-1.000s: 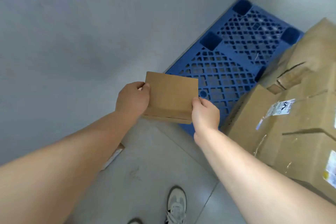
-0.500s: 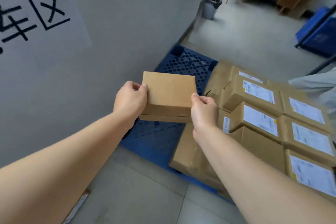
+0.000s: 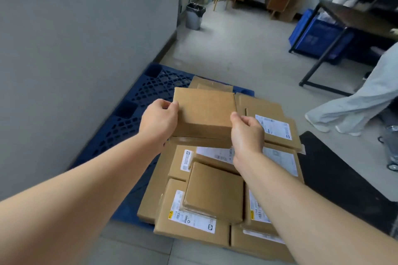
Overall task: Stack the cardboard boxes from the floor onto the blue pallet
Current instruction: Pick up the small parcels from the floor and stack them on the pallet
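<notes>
- My left hand [image 3: 159, 119] and right hand [image 3: 246, 130] grip the box [image 3: 204, 112] by its sides, mid-frame above the stack [image 3: 195, 217] on the pallet [image 3: 137, 101].
- I should lower it level, edges squared with the boxes beneath.

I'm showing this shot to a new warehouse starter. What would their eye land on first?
First, the plain cardboard box at the centre, gripped at its sides by the left hand and right hand over the stacked boxes. Those labelled parcels crowd the blue pallet, which lies against the grey wall on the left. At the right edge are a person's legs in pale trousers.
</notes>
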Action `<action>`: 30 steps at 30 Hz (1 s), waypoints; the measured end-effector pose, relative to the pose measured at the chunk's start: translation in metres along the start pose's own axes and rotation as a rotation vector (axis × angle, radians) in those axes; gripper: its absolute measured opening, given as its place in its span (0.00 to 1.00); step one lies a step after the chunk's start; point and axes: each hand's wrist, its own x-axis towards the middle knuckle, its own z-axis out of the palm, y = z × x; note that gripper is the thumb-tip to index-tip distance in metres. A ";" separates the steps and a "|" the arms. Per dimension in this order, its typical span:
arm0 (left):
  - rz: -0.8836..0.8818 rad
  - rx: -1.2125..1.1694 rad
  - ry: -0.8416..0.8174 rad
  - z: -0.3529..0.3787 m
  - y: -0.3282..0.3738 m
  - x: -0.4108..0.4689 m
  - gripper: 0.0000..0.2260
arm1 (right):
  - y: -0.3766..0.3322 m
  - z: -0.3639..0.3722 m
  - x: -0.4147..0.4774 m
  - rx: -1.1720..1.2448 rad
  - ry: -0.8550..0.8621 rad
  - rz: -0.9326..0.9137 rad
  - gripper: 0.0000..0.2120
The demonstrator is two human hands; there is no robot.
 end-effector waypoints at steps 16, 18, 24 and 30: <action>0.000 0.007 -0.096 0.140 0.052 0.044 0.14 | 0.000 -0.064 0.135 0.060 0.026 0.048 0.03; 0.008 -0.011 -0.125 0.151 0.058 0.051 0.14 | -0.003 -0.066 0.149 0.059 0.027 0.043 0.03; 0.054 -0.029 -0.178 0.182 0.073 0.084 0.16 | -0.021 -0.064 0.186 0.040 0.064 0.023 0.07; 0.077 -0.065 -0.228 0.210 0.093 0.122 0.18 | -0.031 -0.054 0.227 0.041 0.108 0.060 0.10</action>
